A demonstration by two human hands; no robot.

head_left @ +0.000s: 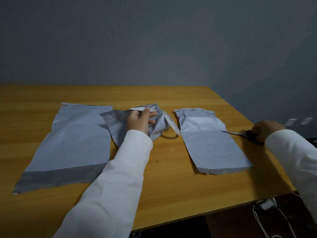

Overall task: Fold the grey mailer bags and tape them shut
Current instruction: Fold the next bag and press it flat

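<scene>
Three grey mailer bags lie on a wooden table (163,172). The large left bag (75,140) is flat, with a darker flap at its near end. The crumpled middle bag (120,124) lies under my left hand (141,120), whose fingers pinch a white strip (173,125) that trails off the bag toward the right. The right bag (211,141) lies flat. At its right edge my right hand (265,130) grips black-handled scissors (240,133), blades pointing left and touching the bag's edge.
The table's right edge runs diagonally just past my right hand. Below the near right corner, white cables and a plug (264,205) lie on the floor. A grey wall stands behind the table.
</scene>
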